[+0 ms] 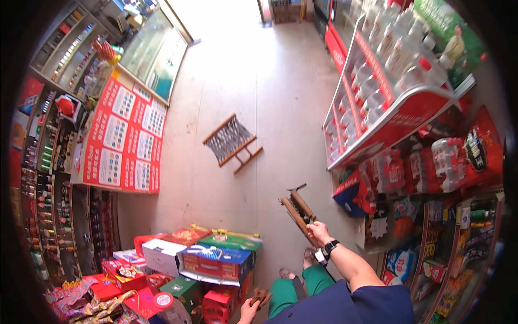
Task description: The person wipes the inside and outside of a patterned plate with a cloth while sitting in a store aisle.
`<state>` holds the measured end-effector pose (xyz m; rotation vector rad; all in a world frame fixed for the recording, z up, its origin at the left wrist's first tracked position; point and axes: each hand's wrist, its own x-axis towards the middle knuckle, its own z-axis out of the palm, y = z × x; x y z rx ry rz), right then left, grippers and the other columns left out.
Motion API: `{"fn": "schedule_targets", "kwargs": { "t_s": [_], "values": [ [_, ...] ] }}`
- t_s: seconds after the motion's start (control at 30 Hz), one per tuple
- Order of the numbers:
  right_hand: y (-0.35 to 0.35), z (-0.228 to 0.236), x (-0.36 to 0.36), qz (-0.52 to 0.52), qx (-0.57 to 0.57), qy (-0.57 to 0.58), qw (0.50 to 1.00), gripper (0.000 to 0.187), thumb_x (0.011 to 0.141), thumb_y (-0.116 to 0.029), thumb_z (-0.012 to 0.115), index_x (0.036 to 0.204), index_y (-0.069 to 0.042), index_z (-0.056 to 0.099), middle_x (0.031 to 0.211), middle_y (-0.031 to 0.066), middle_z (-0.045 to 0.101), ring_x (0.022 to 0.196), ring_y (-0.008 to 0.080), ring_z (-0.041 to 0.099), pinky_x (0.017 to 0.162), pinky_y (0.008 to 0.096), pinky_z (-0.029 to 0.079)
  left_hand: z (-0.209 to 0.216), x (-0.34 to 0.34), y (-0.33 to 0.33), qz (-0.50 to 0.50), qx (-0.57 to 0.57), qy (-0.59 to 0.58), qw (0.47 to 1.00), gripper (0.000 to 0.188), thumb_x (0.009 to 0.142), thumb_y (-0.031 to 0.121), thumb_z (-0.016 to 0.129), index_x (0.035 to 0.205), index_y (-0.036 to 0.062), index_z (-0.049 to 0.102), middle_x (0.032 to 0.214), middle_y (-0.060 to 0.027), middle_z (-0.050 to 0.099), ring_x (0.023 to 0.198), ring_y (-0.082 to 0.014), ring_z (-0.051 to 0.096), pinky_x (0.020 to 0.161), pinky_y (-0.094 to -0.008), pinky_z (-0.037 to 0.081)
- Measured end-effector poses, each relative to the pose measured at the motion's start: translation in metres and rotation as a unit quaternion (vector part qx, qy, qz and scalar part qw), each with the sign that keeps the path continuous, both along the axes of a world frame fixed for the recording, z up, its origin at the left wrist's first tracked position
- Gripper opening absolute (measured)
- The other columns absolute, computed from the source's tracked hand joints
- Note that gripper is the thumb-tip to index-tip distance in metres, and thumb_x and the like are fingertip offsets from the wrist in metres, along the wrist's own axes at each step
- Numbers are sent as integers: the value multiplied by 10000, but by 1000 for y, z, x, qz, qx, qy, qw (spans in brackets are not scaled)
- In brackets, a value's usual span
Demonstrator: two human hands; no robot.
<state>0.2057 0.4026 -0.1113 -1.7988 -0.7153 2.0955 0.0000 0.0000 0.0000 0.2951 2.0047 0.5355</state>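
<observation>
My right hand (319,232), with a dark watch on its wrist, is closed around a folded wooden stool (297,209) that hangs beside my right leg. Its bars lie close together, with dark material between them. At the bottom, my left hand (249,311) is closed on a small brown wooden-looking piece (261,297); most of it is hidden, so its kind cannot be told. Ahead on the floor stands another wooden folding stool (231,139), unfolded, its seat a grey woven webbing. Neither hand touches it.
Stacked gift boxes (216,262) crowd the lower left. A glass-topped counter with a red and white front (127,135) stands left, near shelves of small goods (46,200). On the right are a red bottle rack (372,89) and snack shelves (453,254). Pale floor (237,81) runs to a bright doorway.
</observation>
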Motion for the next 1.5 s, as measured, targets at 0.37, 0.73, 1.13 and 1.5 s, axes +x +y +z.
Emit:
{"fn": "schedule_targets", "kwargs": {
  "t_s": [0.37, 0.73, 1.13, 1.5],
  "values": [
    [134, 127, -47, -20, 102, -9, 995, 128, 840, -141, 664, 766, -52, 609, 645, 30, 588, 528, 113, 572, 470, 233, 469, 8, -154, 142, -21, 76, 45, 996, 384, 810, 306, 720, 1006, -21, 669, 889, -102, 696, 807, -147, 639, 734, -302, 514],
    [335, 188, -127, -173, 154, 40, 972, 117, 849, -134, 650, 757, -94, 589, 631, 6, 573, 511, 113, 566, 420, 214, 435, 49, -332, 420, -41, 140, 97, 984, 341, 794, 254, 691, 981, -27, 643, 854, -109, 684, 769, -164, 643, 706, -308, 514],
    [619, 201, -187, -235, 99, 87, 963, 104, 839, -117, 629, 753, -88, 578, 610, 11, 558, 497, 113, 561, 400, 219, 439, 99, -392, 720, -128, 68, 119, 982, 389, 748, 323, 689, 970, 6, 656, 855, -147, 694, 797, -240, 672, 755, -341, 519],
    [863, 178, -237, -244, 76, 6, 967, 126, 841, -103, 609, 738, -33, 594, 596, 75, 580, 472, 175, 579, 398, 252, 464, 73, -498, 985, -149, 61, 95, 982, 458, 738, 357, 699, 1037, 11, 670, 966, -161, 700, 922, -267, 671, 848, -354, 508]
  ]
}}
